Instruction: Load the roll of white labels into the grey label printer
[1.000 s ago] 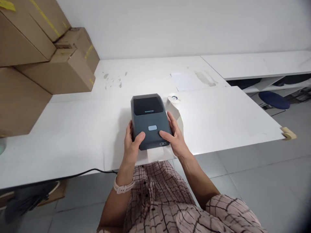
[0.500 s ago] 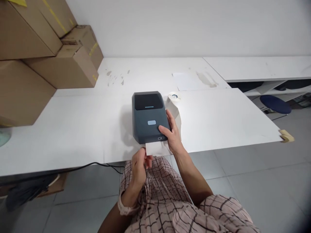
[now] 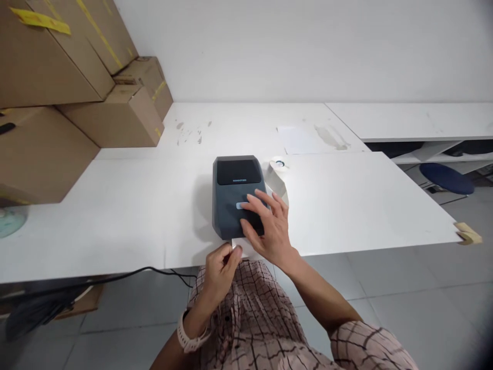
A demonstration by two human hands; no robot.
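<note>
Right hand (image 3: 270, 226) shifted from the printer's side onto its top, fingers spread, left hand (image 3: 222, 267) now pinching the white paper strip (image 3: 246, 247), dark printer (image 3: 236, 198) upright on the white table (image 3: 346, 205)

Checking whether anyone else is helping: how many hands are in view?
2: the left hand pinches the white strip at the near edge of the dark device; the right hand is over that device, fingers near its pale button.

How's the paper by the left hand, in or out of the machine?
Out at this end: white paper pokes past the machine, pinched by the left hand. The rest is hidden; cannot tell.
</note>
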